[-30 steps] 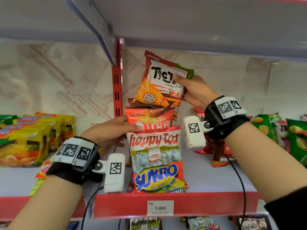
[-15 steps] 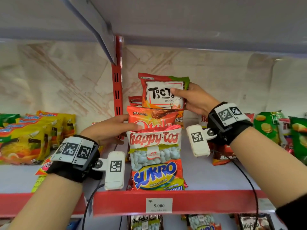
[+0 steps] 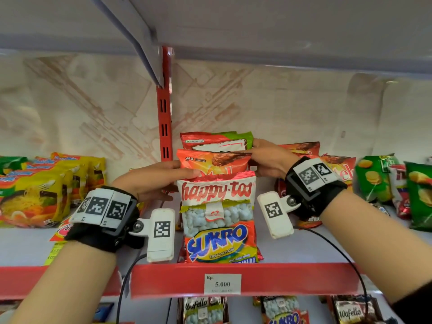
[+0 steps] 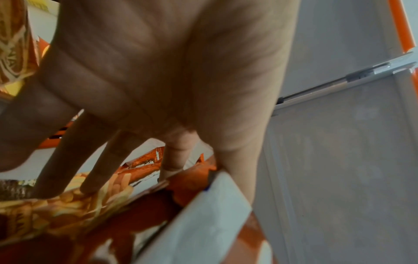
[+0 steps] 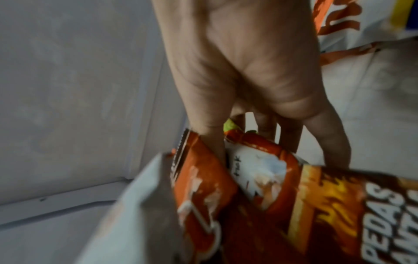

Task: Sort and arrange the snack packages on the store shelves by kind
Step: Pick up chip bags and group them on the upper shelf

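A row of snack packs stands at the shelf's middle: Sukro [image 3: 219,244] in front, then Happy Tos [image 3: 216,190], an orange Qtela pack [image 3: 210,161], and a red and green Tic Tac pack [image 3: 217,141] at the back. My right hand [image 3: 264,160] grips the Tic Tac pack [image 5: 255,169] at its right edge, thumb in front and fingers behind. My left hand [image 3: 163,176] holds the Qtela pack's left edge, its thumb on the front. In the left wrist view the other fingers [image 4: 97,160] reach straight behind the Qtela pack [image 4: 192,178] onto the Tic Tac pack [image 4: 68,205].
Yellow noodle packs [image 3: 35,190] fill the shelf's left side. More red packs [image 3: 301,148] and green chip bags [image 3: 374,178] stand at the right. A red upright [image 3: 164,113] and the upper shelf [image 3: 280,31] close in above. The red shelf lip [image 3: 163,281] carries a price tag.
My right hand has lowered the Tic Tac pack from above the row to behind the Qtela pack. My left hand has stayed on the Qtela pack.
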The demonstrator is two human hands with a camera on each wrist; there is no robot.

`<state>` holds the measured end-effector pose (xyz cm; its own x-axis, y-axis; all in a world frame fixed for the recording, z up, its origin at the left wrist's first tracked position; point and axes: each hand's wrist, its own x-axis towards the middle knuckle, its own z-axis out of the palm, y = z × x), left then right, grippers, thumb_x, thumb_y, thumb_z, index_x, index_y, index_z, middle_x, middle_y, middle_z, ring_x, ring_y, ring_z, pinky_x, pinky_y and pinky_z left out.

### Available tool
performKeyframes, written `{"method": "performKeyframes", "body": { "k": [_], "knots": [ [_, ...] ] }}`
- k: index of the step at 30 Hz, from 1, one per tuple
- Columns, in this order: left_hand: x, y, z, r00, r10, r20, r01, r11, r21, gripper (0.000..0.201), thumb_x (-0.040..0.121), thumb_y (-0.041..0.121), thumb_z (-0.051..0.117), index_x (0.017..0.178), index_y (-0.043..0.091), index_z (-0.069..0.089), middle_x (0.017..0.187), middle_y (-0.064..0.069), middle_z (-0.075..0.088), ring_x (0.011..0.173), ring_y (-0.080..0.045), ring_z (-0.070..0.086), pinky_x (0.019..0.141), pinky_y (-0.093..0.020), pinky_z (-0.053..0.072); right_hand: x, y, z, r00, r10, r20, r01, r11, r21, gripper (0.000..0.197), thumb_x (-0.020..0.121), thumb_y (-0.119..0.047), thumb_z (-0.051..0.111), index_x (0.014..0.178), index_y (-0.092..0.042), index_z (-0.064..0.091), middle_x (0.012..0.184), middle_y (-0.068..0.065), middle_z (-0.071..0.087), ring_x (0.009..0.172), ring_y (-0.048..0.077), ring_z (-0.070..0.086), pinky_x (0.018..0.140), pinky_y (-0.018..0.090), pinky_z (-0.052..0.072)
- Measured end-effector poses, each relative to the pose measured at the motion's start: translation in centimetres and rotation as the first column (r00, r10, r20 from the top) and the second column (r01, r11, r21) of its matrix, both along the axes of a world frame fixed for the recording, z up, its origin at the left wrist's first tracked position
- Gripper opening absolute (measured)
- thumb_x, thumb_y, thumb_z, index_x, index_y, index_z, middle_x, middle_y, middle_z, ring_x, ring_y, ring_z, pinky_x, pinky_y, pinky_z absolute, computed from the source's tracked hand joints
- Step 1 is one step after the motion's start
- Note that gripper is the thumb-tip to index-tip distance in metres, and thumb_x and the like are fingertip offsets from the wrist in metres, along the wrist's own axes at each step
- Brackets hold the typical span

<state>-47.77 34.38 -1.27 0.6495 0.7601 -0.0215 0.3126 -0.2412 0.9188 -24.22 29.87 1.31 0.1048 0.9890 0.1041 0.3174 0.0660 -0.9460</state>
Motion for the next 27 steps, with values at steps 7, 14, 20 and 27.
{"method": "performKeyframes", "body": {
  "k": [7,14,20,27],
  "knots": [
    [0.2,0.5,-0.3,0.995,0.076,0.068,-0.075,0.997,-0.012,0.094,0.045,0.048,0.080,0.126,0.019,0.043,0.115,-0.010,0.069,0.118,-0.029,0.058,0.109,-0.054,0.037,1.2,-0.9,-0.3,0.971,-0.049,-0.233,0.032,0.997,-0.077,0.034,0.089,-0.054,0.052,0.095,-0.022,0.062,0.087,0.004,0.067,0.090,0.022,0.064,0.091,0.047,0.050],
    [0.4,0.4,-0.3,0.991,-0.043,0.129,0.054,0.995,-0.082,0.086,0.053,0.046,0.081,0.130,0.025,0.049,0.123,-0.010,0.066,0.119,-0.031,0.058,0.107,-0.052,0.040,-0.3,-0.8,-0.6,0.939,-0.073,-0.337,0.034,0.992,-0.119,0.025,0.101,-0.030,0.040,0.094,-0.013,0.056,0.097,0.011,0.057,0.090,0.029,0.059,0.101,0.060,0.041],
    [0.7,0.5,-0.5,0.983,-0.054,0.177,0.078,0.988,-0.131,0.060,0.072,0.034,0.067,0.127,0.012,0.055,0.125,-0.013,0.064,0.121,-0.032,0.057,0.108,-0.049,0.040,-0.6,-0.6,-1.6,0.932,-0.075,-0.354,0.020,0.987,-0.158,0.023,0.096,-0.008,0.036,0.086,-0.009,0.057,0.088,0.012,0.057,0.082,0.026,0.058,0.099,0.054,0.041],
    [0.8,1.0,-0.7,0.975,-0.075,0.210,0.111,0.980,-0.165,0.075,0.054,0.039,0.085,0.121,0.016,0.060,0.121,-0.010,0.067,0.115,-0.027,0.061,0.102,-0.043,0.044,-0.6,-1.2,-1.6,0.942,-0.049,-0.331,-0.014,0.983,-0.184,0.017,0.098,-0.015,0.039,0.094,-0.009,0.054,0.091,0.011,0.060,0.081,0.026,0.063,0.092,0.050,0.046]
  ]
}}
